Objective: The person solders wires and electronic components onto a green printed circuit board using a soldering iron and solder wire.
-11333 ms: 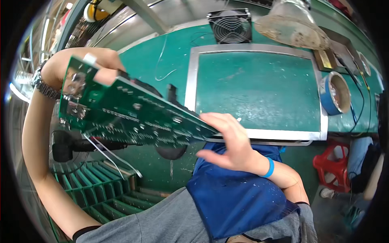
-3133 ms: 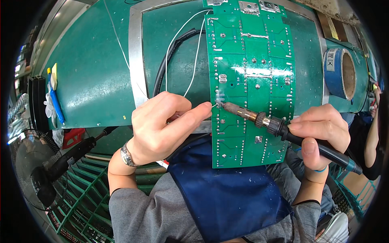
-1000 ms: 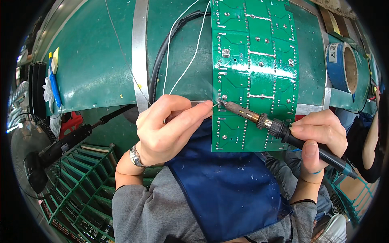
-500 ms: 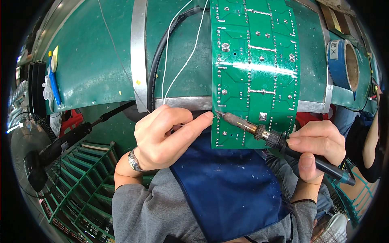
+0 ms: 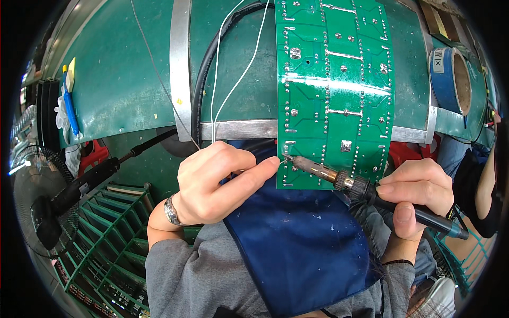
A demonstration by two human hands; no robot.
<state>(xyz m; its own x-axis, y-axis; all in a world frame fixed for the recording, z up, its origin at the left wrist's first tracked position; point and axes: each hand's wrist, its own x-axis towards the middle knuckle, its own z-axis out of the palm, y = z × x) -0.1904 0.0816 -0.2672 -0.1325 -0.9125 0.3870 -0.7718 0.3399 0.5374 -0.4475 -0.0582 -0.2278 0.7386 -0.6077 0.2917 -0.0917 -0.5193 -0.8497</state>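
Evidently, soldering is in hand along the left edge of the green circuit board (image 5: 339,95), which reaches past the metal frame (image 5: 181,69) over the blue apron (image 5: 302,249). The right hand (image 5: 419,188) grips a soldering iron (image 5: 366,191); the left hand (image 5: 217,183) pinches thin grey wire (image 5: 160,75). The next move seems to call for a steady tip. The green desk (image 5: 122,90) bears a blue roll (image 5: 445,79); a black fan (image 5: 47,204) and green rack (image 5: 127,197) stand leftward.

Printed circuit board (image 5: 339,95): green, dotted silver in rows. Soldering iron (image 5: 363,190): black handle, teal rear end. Apron (image 5: 307,249): navy, flecked white. Shirt (image 5: 185,270): mottled grey, black cuff trim. Ring-shaped roll (image 5: 443,82): blue outside, tan inside. Worktop (image 5: 116,79): green.
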